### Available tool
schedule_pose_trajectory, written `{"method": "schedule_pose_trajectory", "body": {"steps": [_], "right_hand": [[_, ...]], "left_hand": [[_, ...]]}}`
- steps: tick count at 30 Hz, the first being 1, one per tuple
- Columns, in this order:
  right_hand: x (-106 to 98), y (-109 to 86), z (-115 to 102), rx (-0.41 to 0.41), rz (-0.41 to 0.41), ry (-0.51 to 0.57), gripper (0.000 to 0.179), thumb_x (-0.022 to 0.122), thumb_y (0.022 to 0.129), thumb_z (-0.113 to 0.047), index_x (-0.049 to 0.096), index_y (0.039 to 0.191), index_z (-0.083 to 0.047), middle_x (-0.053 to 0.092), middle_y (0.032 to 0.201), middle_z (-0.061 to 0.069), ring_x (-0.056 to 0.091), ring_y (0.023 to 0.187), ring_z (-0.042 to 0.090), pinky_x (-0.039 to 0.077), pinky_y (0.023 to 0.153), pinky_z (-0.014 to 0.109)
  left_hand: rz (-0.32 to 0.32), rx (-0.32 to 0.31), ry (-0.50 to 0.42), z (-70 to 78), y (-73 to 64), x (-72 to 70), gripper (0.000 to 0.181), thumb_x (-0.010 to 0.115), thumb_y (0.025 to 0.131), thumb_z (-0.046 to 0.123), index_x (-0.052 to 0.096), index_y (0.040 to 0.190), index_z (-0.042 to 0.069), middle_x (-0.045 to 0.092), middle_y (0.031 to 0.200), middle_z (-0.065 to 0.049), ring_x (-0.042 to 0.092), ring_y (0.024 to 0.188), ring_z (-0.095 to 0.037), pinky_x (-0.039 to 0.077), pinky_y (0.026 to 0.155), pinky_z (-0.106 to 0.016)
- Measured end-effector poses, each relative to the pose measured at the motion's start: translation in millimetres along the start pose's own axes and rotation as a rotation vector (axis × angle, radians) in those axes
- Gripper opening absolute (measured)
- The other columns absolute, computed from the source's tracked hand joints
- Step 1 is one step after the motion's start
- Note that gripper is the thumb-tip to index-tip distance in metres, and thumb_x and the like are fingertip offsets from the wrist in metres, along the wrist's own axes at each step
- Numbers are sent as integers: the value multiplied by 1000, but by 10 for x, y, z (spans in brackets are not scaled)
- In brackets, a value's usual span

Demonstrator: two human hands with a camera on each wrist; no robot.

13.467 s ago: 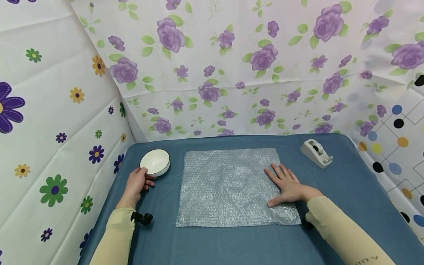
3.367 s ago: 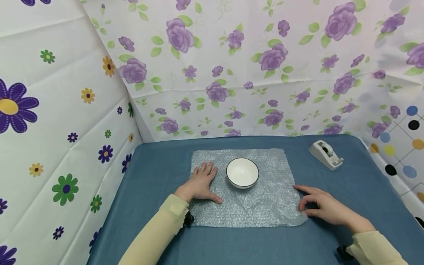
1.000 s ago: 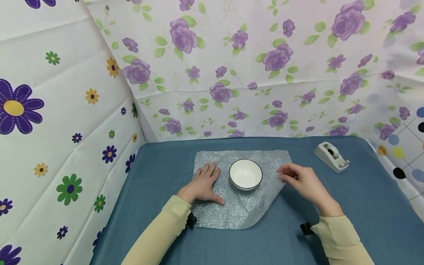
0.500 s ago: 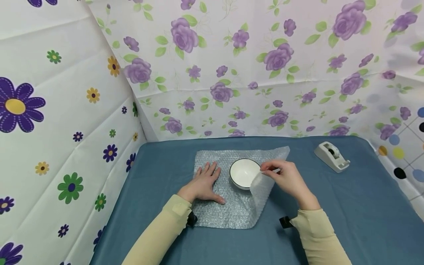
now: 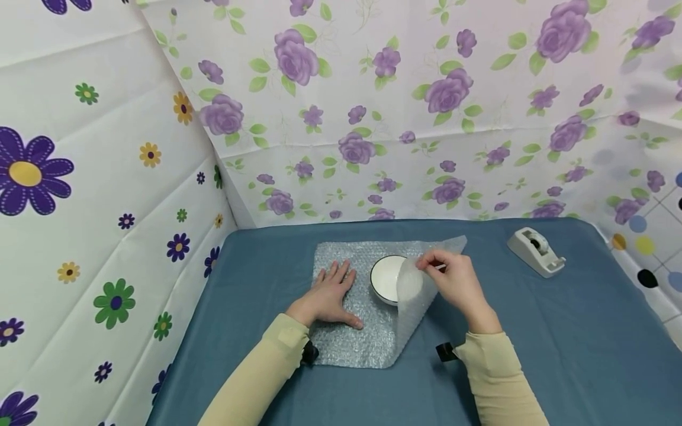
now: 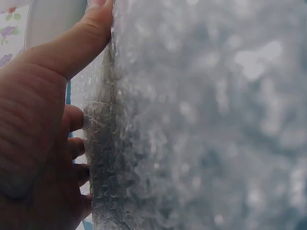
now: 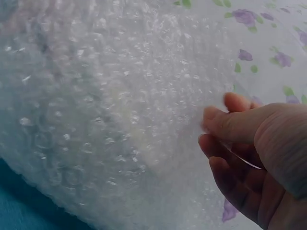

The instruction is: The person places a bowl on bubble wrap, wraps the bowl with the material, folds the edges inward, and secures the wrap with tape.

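Note:
A sheet of bubble wrap (image 5: 354, 346) lies on the blue cloth, its right side lifted and folded toward the middle. The white bowl (image 5: 385, 278) with a dark rim stands upright on the sheet, its right part covered by the raised flap. My left hand (image 5: 327, 296) rests flat on the sheet left of the bowl, fingers spread. Thumb and fingers of my right hand (image 5: 453, 281) pinch the edge of the flap above the bowl's right side. In the right wrist view the raised bubble wrap (image 7: 120, 115) spreads out from the pinching fingertips (image 7: 213, 117).
A white tape dispenser (image 5: 535, 251) stands at the back right of the blue-covered table (image 5: 559, 343). Flower-patterned white curtains (image 5: 341, 118) rise behind the table and on its left. A dark strapped camera sits on each wrist.
The bowl, first at the far left, now stands on the bubble wrap. My right hand has lifted the sheet's right edge and drawn it left over part of the bowl; my left hand stays pressed down.

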State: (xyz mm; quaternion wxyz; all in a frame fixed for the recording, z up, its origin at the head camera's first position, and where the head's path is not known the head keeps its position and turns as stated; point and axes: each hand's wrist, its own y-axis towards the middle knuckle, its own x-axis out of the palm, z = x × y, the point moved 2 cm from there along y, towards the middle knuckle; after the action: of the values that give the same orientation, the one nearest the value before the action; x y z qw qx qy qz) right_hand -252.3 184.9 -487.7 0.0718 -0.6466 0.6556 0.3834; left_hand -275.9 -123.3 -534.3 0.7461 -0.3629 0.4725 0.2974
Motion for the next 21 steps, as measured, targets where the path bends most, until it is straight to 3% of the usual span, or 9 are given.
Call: {"method": "schedule_pose_trajectory", "body": {"steps": [8, 16, 21], "right_hand": [[94, -28, -2, 10, -31, -11, 21, 74, 102, -3, 85, 114, -16, 78, 115, 3, 73, 93, 20, 61, 74, 40], [96, -24, -22, 11, -97, -44, 22, 73, 102, -5, 84, 118, -15, 76, 120, 5, 69, 89, 17, 56, 68, 37], [136, -25, -5, -1, -181, -89, 21, 72, 102, -4, 83, 118, -12, 74, 123, 9, 70, 103, 27, 58, 77, 43]], "left_hand": [[-9, 1, 5, 6, -3, 0, 131, 82, 79, 76, 18, 172, 10, -1, 179, -15, -3, 164, -39, 6, 130, -62], [-7, -11, 14, 13, -6, -8, 131, 82, 78, 76, 19, 172, 10, -1, 179, -15, -3, 164, -39, 6, 130, -62], [-15, -10, 11, 28, -6, -21, 131, 82, 79, 75, 19, 172, 10, -1, 179, -15, -3, 164, -39, 6, 130, -62]]}}
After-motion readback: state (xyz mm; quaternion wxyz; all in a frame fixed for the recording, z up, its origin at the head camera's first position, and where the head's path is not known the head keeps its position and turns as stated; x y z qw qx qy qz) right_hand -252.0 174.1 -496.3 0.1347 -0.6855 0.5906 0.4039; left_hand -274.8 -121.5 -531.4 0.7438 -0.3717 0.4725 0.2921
